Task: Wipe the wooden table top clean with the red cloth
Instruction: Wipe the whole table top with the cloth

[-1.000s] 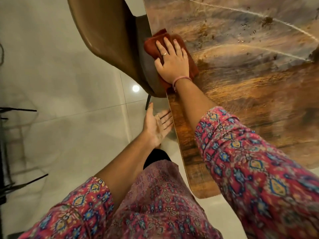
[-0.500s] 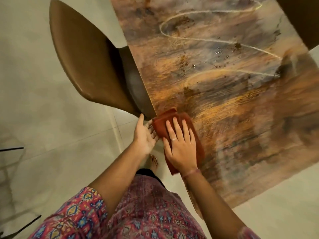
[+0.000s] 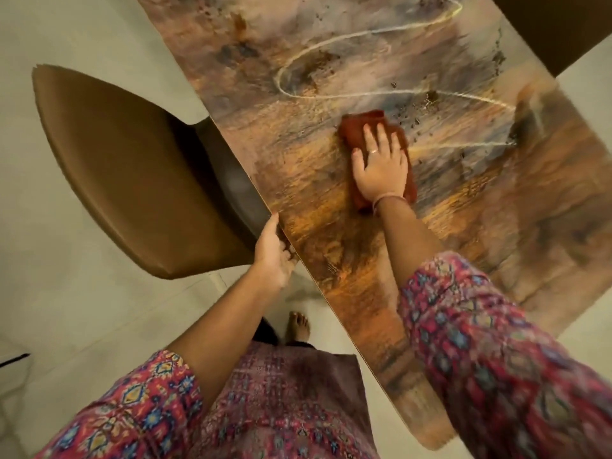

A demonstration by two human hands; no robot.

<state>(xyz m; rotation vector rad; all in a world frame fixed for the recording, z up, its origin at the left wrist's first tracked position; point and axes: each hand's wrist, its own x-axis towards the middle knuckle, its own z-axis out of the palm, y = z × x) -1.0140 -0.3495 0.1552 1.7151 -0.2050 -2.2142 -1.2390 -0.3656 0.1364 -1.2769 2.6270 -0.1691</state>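
Red cloth (image 3: 356,130): rust-red, soft, bunched into a rough folded pad, edges uneven. It lies flat on the bench (image 3: 331,246), in the middle of the top, well in from the near edge. Most of it is covered by the right hand (image 3: 381,168); a lobe shows past the fingertips and a strip shows by the wrist.

Right hand: palm down on the cloth, fingers (image 3: 367,135) straight and slightly spread, pressing it to the surface. Ring on one finger; thin pink band at the wrist.

Bench top: wood-grain finish, glossy, streaked in orange, brown and grey, thin edge, rounded corner. Pale curving line (image 3: 364,92) loops across the far half, just beyond the cloth. Dark specks (image 3: 410,115) scattered near the line, just beside the cloth's far right side. Area nearer the person looks glossy amber.

Left hand (image 3: 273,256): at the bench's near-left edge, thumb along the rim, fingers curled under it, gripping the edge.

Chair (image 3: 132,180): brown, smooth, leather-like, curved shell back, tucked against the left side of the bench, just beside the left hand.

Sleeves (image 3: 496,359): patterned fabric, pink-red with blue and yellow motifs. Floor (image 3: 82,309): pale tiles. One bare foot (image 3: 298,327) on the floor below the bench edge.
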